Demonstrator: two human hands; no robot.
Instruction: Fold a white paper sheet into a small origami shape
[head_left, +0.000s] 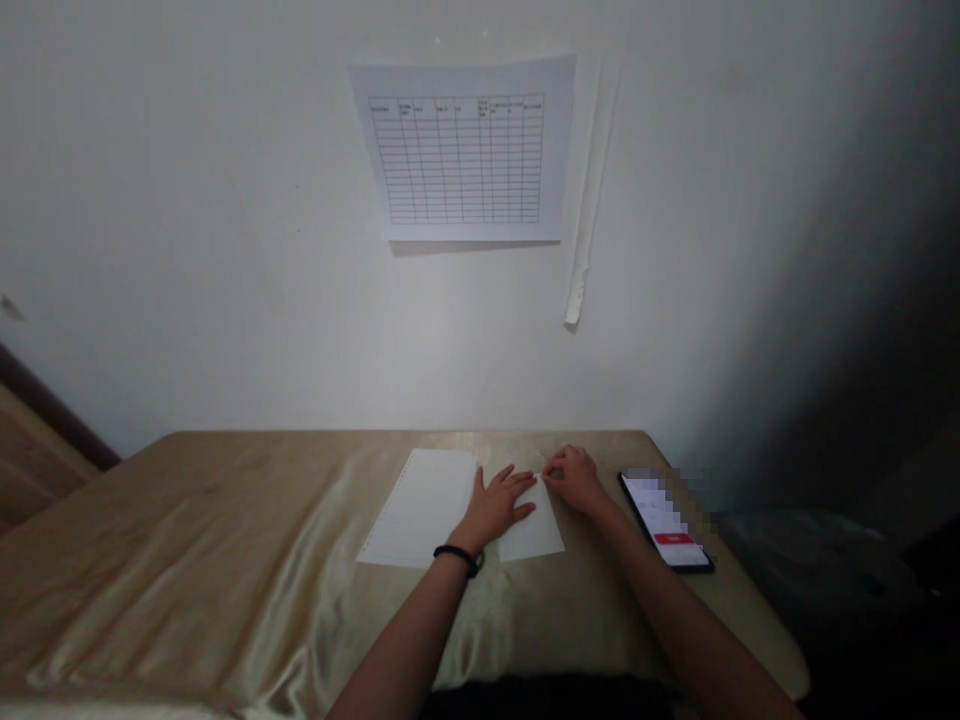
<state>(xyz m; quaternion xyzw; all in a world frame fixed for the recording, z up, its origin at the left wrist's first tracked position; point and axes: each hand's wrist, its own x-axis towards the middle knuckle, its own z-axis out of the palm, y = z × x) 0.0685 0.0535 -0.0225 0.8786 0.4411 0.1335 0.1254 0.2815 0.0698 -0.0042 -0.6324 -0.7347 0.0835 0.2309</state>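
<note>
My left hand (496,508) lies with its fingers spread over a small white sheet of paper (531,535), pressing it against the cloth-covered table. A dark band circles that wrist. At the sheet's upper right corner, the fingertips of my right hand (574,478) are pinched together on the paper's edge. A thin pale sliver shows just past those fingertips; what it is I cannot tell. Left of my left hand lies a larger white loose-leaf sheet (420,510), with punched holes along its left edge, partly touched by the thumb side of that hand.
A phone (667,525) with a lit screen lies on the right of the table, beside my right forearm. Shiny beige cloth (225,560) with folds covers the table. On the wall behind hang a printed table sheet (465,225) and a loose white strip (585,240).
</note>
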